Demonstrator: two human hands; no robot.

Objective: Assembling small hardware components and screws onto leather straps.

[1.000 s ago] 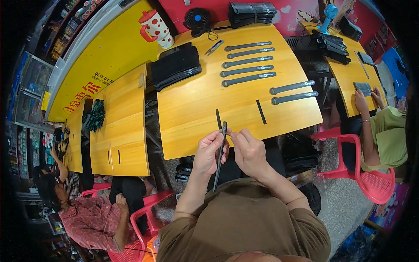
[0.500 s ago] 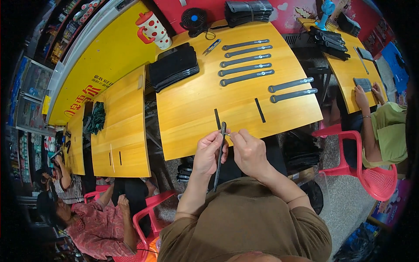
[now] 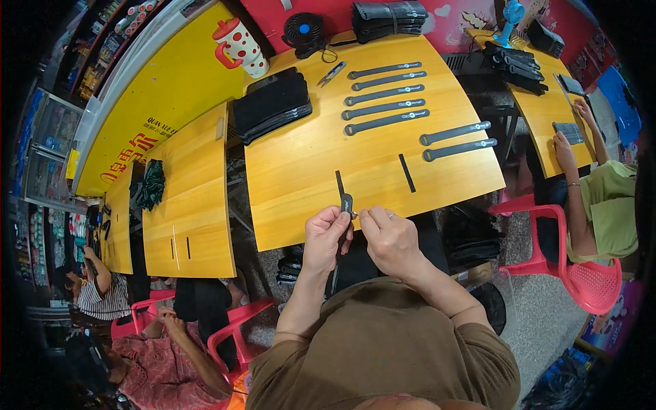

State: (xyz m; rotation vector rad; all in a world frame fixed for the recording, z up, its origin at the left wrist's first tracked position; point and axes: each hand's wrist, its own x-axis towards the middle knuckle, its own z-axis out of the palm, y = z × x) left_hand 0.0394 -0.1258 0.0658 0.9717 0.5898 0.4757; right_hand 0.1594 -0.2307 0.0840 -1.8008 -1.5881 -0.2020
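My left hand (image 3: 324,239) grips a dark grey strap (image 3: 346,203) near the front edge of the table, its rounded end pointing up and away from me and the rest hanging toward my lap. Close beside it, my right hand (image 3: 391,236) is closed in a pinch at the strap's edge. A small shiny bit shows at those fingertips, too small to name. Several similar straps (image 3: 385,95), each with a ring-shaped end, lie in a row farther back. Two more straps (image 3: 459,149) rest to their right.
A black stack of fabric pieces (image 3: 273,106), thread snips (image 3: 332,74), a small fan (image 3: 303,31), a spotted tumbler (image 3: 240,49) and a strap bundle (image 3: 389,19) stand or lie toward the back. Two black strips (image 3: 407,173) mark the table (image 3: 301,198). Co-workers sit at both sides.
The strap in my left hand has turned from edge-on to showing its flat face, with its tip slightly lower. My right hand stays close to it. Co-workers' arms have shifted.
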